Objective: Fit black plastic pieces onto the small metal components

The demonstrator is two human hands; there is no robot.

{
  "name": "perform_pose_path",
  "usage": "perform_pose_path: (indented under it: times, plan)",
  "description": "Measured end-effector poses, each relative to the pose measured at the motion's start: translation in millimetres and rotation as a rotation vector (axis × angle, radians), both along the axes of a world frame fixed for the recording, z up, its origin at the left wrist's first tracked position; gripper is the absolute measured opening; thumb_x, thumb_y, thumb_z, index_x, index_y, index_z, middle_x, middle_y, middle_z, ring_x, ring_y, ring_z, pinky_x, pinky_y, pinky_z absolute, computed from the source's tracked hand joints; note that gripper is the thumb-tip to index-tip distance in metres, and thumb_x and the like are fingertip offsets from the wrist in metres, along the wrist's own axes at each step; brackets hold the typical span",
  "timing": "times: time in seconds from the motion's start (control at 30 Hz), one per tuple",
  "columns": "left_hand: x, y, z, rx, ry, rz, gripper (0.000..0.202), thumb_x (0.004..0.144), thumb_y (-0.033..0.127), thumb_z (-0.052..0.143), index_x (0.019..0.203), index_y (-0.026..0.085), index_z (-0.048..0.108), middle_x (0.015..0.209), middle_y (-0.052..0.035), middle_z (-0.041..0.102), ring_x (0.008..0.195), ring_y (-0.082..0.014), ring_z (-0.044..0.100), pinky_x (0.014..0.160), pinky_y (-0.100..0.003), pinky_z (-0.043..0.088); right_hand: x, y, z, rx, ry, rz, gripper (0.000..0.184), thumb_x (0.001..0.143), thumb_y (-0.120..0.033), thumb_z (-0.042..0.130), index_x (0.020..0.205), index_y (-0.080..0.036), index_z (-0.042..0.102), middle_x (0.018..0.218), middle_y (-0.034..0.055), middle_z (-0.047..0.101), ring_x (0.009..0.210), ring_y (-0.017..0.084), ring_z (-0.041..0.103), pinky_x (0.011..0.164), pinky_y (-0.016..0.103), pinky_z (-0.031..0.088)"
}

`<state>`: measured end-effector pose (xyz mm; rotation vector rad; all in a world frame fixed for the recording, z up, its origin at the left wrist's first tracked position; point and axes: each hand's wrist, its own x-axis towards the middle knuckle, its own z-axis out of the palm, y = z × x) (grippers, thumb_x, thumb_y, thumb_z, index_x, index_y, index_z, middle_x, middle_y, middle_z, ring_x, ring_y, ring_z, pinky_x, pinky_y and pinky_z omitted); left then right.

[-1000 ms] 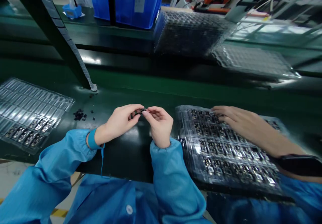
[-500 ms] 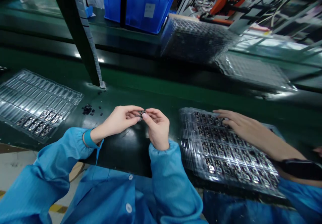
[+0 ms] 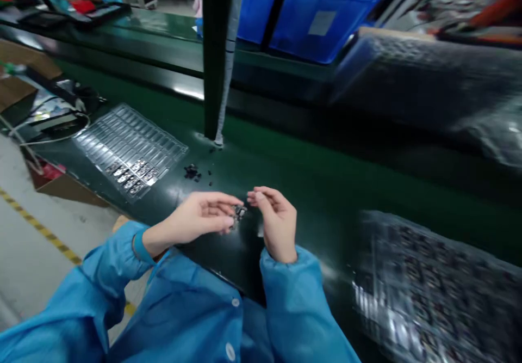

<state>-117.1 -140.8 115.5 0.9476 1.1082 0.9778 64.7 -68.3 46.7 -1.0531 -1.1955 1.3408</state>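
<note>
Two hands – we see left hand [image 3: 199,220] grip pinching small part [image 3: 239,212], right hand [image 3: 276,226] grip half-curled, contents unclear; thin fingertip hold, part may slip

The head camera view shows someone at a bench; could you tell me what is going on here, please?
A person in a blue coat pinches a small dark part in the left hand over the green bench, the right hand close beside it with fingers curled. To the left lies a clear tray, only a few near pockets filled, with loose dark bits by it. A blurred tray of parts sits at the right.
</note>
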Motion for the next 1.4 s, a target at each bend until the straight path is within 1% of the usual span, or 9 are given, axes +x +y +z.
perform_pose_path:
  times: [0.13, 0.27, 0.33, 0.43, 0.6, 0.77, 0.93, 1.1, 1.4]
  plan:
    - [-69.0, -58.1, 3.3, -0.089, 0.134, 0.265, 0.045, 0.074, 0.028, 0.08, 0.116, 0.015, 0.07, 0.093, -0.0086, 0.073, 0.072, -0.015, 0.069, 0.066, -0.025, 0.059, -63.8, -12.8, -4.3, 0.214, -0.308, 0.36, 0.015, 0.088, -0.027, 0.063, 0.098, -0.02, 0.071, 0.089, 0.004, 0.074, 0.08, 0.018, 0.068, 0.076, 0.031, 0.054]
    - [-137.4, -91.7, 4.0, -0.094, 0.268, 0.634, 0.049, 0.067, 0.031, 0.085, 0.111, 0.016, 0.07, 0.089, -0.0058, 0.074, 0.072, -0.0147, 0.067, 0.065, -0.024, 0.059, -139.6, -32.8, -8.9, 0.596, -0.629, 0.657, 0.024, 0.09, -0.019, 0.057, 0.111, -0.02, 0.067, 0.116, 0.0055, 0.07, 0.104, 0.019, 0.064, 0.094, 0.032, 0.049]
    - [-164.0, -99.7, 3.4, -0.113, 0.308, 0.748, 0.051, 0.063, 0.032, 0.088, 0.109, 0.019, 0.069, 0.088, -0.0027, 0.074, 0.073, -0.013, 0.066, 0.066, -0.022, 0.058, -170.5, -38.7, -12.6, 0.758, -0.806, 0.715, 0.03, 0.092, -0.02, 0.054, 0.121, -0.02, 0.061, 0.129, 0.0064, 0.063, 0.104, 0.021, 0.061, 0.09, 0.036, 0.05]
    - [-195.0, -104.6, -0.3, -0.119, 0.414, 0.821, 0.055, 0.061, 0.037, 0.088, 0.109, 0.02, 0.068, 0.087, -0.0008, 0.074, 0.073, -0.0133, 0.064, 0.067, -0.024, 0.058, -198.5, -40.8, -16.8, 0.922, -0.987, 0.714, 0.027, 0.096, -0.02, 0.047, 0.121, -0.02, 0.058, 0.131, 0.007, 0.06, 0.101, 0.023, 0.059, 0.082, 0.039, 0.05]
    - [-230.4, -89.2, -9.8, -0.07, 0.54, 0.771, 0.062, 0.061, 0.041, 0.087, 0.113, 0.014, 0.066, 0.087, -0.0039, 0.073, 0.074, -0.0146, 0.066, 0.071, -0.027, 0.056, -206.9, -33.3, -17.6, 1.023, -1.086, 0.745, 0.021, 0.099, -0.021, 0.043, 0.109, -0.018, 0.061, 0.125, 0.0102, 0.061, 0.104, 0.024, 0.055, 0.08, 0.038, 0.047]
    - [-261.3, -48.5, -21.0, -0.056, 0.686, 0.614, 0.059, 0.061, 0.045, 0.082, 0.108, 0.012, 0.068, 0.077, -0.0023, 0.069, 0.067, -0.0155, 0.064, 0.066, -0.028, 0.054, -205.9, -25.7, -16.2, 1.015, -1.12, 0.723, 0.023, 0.096, -0.023, 0.048, 0.117, -0.018, 0.057, 0.128, 0.0115, 0.059, 0.105, 0.025, 0.053, 0.082, 0.038, 0.045]
    - [-283.0, -13.0, -44.8, -0.089, 0.826, 0.447, 0.048, 0.059, 0.044, 0.077, 0.095, 0.015, 0.065, 0.068, -0.0018, 0.067, 0.058, -0.0161, 0.062, 0.059, -0.028, 0.05, -198.0, -24.8, -15.2, 1.045, -1.156, 0.733, 0.021, 0.097, -0.022, 0.046, 0.112, -0.018, 0.059, 0.12, 0.0108, 0.062, 0.103, 0.025, 0.054, 0.08, 0.038, 0.044]
    - [-277.5, 1.8, -59.7, -0.068, 1.042, 0.281, 0.032, 0.067, 0.045, 0.069, 0.086, 0.018, 0.065, 0.072, -0.0024, 0.069, 0.064, -0.0182, 0.066, 0.06, -0.027, 0.048, -185.6, -21.5, -15.1, 1.056, -1.166, 0.752, 0.017, 0.096, -0.022, 0.048, 0.108, -0.017, 0.06, 0.116, 0.0105, 0.062, 0.102, 0.025, 0.053, 0.08, 0.037, 0.045]
    - [-253.7, 9.2, -54.1, -0.003, 1.336, 0.202, 0.021, 0.076, 0.037, 0.064, 0.081, 0.019, 0.074, 0.075, -0.0033, 0.072, 0.068, -0.0172, 0.063, 0.064, -0.027, 0.041, -173.3, -22.3, -11.4, 1.028, -1.163, 0.757, 0.02, 0.093, -0.02, 0.052, 0.11, -0.016, 0.06, 0.118, 0.0115, 0.061, 0.102, 0.026, 0.052, 0.082, 0.038, 0.045]
